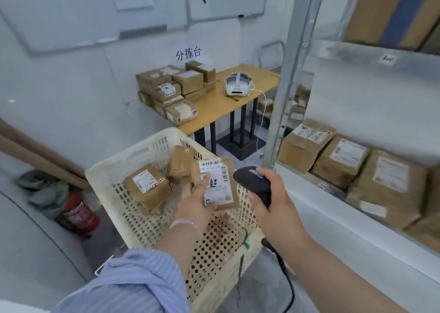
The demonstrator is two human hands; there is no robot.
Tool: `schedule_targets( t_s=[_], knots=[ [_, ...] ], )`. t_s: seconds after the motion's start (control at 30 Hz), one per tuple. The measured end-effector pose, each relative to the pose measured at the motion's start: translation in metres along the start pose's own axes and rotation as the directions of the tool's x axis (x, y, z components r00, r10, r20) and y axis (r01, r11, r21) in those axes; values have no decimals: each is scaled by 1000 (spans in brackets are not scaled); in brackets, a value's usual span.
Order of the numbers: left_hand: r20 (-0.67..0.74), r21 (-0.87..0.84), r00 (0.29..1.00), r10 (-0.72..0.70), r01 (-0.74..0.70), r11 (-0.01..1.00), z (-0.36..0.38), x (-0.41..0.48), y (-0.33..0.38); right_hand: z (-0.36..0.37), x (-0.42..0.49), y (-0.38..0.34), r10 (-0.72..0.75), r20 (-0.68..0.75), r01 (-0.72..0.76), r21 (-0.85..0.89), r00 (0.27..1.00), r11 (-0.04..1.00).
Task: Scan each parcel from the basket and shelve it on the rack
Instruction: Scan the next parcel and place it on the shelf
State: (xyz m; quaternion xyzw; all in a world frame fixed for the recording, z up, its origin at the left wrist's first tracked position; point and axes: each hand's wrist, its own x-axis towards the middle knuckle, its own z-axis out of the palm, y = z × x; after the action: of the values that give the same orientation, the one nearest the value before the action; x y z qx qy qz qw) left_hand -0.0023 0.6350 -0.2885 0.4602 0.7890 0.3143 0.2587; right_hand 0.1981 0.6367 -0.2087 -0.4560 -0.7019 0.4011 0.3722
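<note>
My left hand [195, 199] holds a small brown parcel [217, 184] with a white barcode label facing up, just above the cream plastic basket [133, 215]. My right hand [271, 198] grips a black corded barcode scanner [253, 179], whose head is close to the right edge of the parcel. Two more brown parcels lie in the basket: one labelled parcel [147, 186] at the left and another parcel [181, 161] behind it. The metal rack [371, 51] stands at the right, with several boxes [342, 160] on its lower shelf.
A wooden table [228, 103] at the back carries a stack of several parcels [173, 89] and a white headset [238, 84]. A red fire extinguisher [79, 214] stands on the floor at the left. A large box [390, 15] lies on the rack's upper shelf.
</note>
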Motion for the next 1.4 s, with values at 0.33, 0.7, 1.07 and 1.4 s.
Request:
schedule_targets(
  t_s=[0.33,0.7,1.07,1.4],
  knots=[
    [-87,20,954,286,-285,958,27,-75,118,-100,-78,-32,-127,-169,131,7,977,991],
    [-7,86,901,435,-433,897,46,-98,187,-146,-119,-61,-180,-355,170,-61,917,984],
    [64,54,869,491,-495,867,51,-94,207,-144,-131,-81,-143,-459,105,-107,877,989],
    [107,42,840,531,-538,842,59,-84,210,-133,-130,-84,-124,-523,60,-138,843,989]
  ],
)
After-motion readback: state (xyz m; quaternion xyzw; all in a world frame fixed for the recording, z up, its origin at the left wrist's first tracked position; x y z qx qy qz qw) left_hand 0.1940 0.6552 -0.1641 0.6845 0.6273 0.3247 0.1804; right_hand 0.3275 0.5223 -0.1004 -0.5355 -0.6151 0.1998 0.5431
